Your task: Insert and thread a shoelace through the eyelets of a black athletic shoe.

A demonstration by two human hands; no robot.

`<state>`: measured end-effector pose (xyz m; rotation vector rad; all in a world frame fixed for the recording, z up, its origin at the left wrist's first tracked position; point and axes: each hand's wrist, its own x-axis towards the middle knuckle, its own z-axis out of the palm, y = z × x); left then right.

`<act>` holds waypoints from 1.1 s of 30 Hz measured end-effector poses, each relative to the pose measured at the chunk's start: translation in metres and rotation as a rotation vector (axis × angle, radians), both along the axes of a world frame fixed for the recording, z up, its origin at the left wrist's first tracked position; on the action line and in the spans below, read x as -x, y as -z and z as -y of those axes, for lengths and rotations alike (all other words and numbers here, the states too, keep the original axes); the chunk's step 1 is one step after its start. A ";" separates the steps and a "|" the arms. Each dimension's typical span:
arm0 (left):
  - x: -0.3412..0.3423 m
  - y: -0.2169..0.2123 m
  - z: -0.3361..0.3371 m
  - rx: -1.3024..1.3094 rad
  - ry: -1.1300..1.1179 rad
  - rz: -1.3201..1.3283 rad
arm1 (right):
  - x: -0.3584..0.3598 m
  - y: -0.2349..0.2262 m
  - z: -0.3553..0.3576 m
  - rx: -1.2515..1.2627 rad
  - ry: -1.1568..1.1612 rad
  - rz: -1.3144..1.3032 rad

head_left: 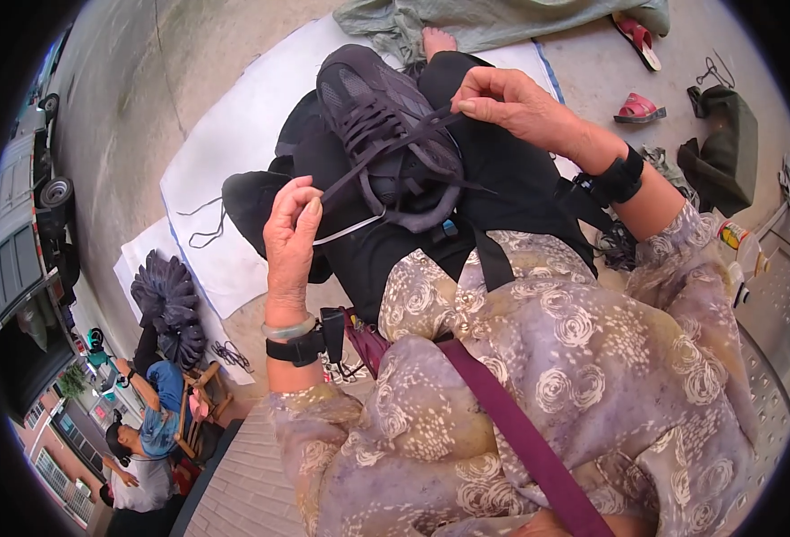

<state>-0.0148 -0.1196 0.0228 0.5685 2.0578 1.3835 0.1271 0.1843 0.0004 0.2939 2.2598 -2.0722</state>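
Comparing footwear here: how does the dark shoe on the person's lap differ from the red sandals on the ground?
The shoe is dark and closed; the sandals are red slip-ons. The shoe has laces, pinched by the left hand and right hand; the sandals show none and lie untouched. Both are footwear.

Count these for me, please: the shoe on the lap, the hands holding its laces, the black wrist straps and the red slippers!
Shoe on the lap: 1
Hands holding laces, left hand and right hand: 2
Black wrist straps: 2
Red slippers: 2
Total: 7
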 end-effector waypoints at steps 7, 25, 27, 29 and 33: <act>-0.002 0.001 -0.022 0.101 0.124 -0.700 | 0.038 -0.001 -0.005 0.246 0.139 -0.046; -0.004 0.001 -0.057 0.089 0.349 -0.868 | 0.058 0.023 0.029 -0.474 -0.047 -0.195; -0.007 0.005 -0.058 -0.024 0.185 -0.600 | 0.054 0.013 0.032 -0.463 -0.072 -0.135; -0.005 0.008 -0.062 0.068 0.144 -0.531 | 0.050 0.015 0.032 -0.563 -0.049 -0.172; -0.001 0.013 -0.062 0.178 0.246 -0.721 | 0.050 0.011 0.038 -0.771 -0.129 -0.310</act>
